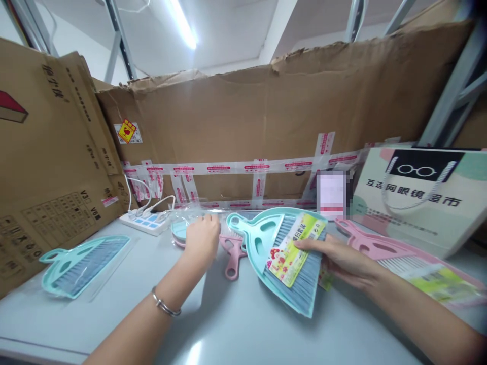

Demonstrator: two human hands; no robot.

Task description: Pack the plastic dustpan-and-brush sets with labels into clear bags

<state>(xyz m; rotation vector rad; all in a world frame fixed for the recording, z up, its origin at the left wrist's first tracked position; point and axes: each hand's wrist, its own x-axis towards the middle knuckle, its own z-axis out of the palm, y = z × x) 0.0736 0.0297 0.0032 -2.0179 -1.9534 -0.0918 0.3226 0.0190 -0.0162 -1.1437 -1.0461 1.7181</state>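
Right now my right hand (pixel 342 261) grasps the teal dustpan-and-brush set (pixel 262 253) near the table's (pixel 236 324) middle, thumb on its label card (pixel 292 248), probably to keep the brush seated. My left hand (pixel 201 238) is curled over clear wrapping (pixel 190 209) beside it; whether it grips, I cannot tell.

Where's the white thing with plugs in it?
In the head view, the power strip lies back left on the table, by the cardboard wall, left of the left hand.

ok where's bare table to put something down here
Bare table: the near edge between the forearms, and between the bagged teal dustpan and left hand. Crowded: the back, from power strip past the held dustpan to the pink dustpan.
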